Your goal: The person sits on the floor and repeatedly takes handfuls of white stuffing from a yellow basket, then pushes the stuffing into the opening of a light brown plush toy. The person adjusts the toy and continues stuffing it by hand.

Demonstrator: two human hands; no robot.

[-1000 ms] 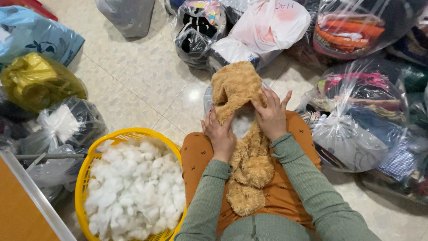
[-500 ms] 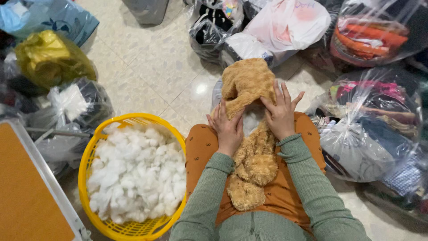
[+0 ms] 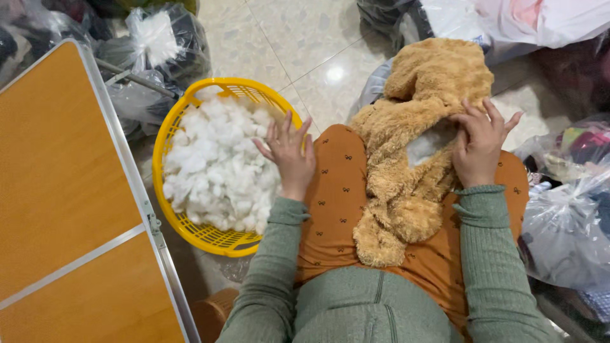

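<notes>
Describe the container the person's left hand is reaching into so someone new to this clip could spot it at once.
Start at the orange folding table filling the left of the view; just right of its metal edge, on the tiled floor, sits a round yellow plastic basket. The left hand hovers over its near rim. It alone is rigid, latticed and heaped with white stuffing; its neighbours are plastic bags.

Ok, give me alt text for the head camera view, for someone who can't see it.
A seated person's left hand reaches into a yellow basket of white stuffing, while the right hand rests on a tan plush toy skin across the lap.
</notes>
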